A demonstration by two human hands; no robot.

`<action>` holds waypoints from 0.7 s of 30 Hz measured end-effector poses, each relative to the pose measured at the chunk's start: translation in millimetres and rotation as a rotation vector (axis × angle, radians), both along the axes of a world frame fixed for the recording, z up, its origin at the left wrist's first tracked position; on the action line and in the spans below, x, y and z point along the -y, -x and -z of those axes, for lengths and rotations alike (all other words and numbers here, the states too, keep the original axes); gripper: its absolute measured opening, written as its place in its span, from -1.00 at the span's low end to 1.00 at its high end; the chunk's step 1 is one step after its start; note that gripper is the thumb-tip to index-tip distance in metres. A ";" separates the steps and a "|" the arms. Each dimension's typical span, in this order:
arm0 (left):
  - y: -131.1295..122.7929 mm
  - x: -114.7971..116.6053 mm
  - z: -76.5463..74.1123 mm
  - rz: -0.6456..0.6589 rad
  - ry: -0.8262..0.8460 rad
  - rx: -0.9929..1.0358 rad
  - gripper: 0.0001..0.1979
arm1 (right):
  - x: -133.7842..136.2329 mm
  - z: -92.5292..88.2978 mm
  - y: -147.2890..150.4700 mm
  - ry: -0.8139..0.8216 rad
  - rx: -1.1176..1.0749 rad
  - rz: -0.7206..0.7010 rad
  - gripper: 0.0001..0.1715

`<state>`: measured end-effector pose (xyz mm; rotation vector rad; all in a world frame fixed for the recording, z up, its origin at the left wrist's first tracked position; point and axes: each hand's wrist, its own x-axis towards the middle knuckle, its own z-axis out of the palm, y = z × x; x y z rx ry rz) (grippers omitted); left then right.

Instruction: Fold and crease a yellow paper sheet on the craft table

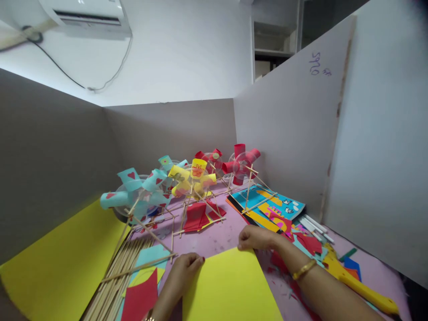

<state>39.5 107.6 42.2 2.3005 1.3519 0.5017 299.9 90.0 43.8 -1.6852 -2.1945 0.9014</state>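
A sheet of yellow paper (227,285) lies in front of me at the bottom middle. My left hand (185,269) is closed at its upper left edge, thumb along the paper. At the top right corner, the curled fingers of my right hand (256,238) pinch the sheet. Left of my left hand are a red paper piece (140,296), a light blue paper piece (152,254) and a bundle of wooden sticks (115,276). Beyond the sheet stands a yellow paper wheel (193,178) on a stick frame, with red paper pieces (195,217) at its base.
Light blue (137,191) and red paper wheels (240,165) on stick frames stand farther back. On the right are a blue illustrated book (270,200), white sticks (314,227) and a long-handled yellow tool (354,281). Yellow card (67,258) leans against the left partition.
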 end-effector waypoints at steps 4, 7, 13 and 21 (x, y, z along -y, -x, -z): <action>1.1 -1.2 14.3 -0.090 -0.114 -0.042 -0.65 | -8.8 17.1 17.9 -0.146 0.111 0.196 -0.76; -3.9 1.2 29.2 -0.116 -0.200 -0.075 -0.64 | -6.6 30.3 28.7 -0.229 0.185 0.303 -0.79; -19.6 19.1 42.8 0.119 -0.087 -0.241 -0.45 | 0.2 34.3 31.3 -0.301 0.227 0.385 -0.82; -19.3 19.9 47.0 0.131 -0.087 -0.345 -0.46 | 32.1 33.9 91.2 -0.351 0.147 0.024 -0.41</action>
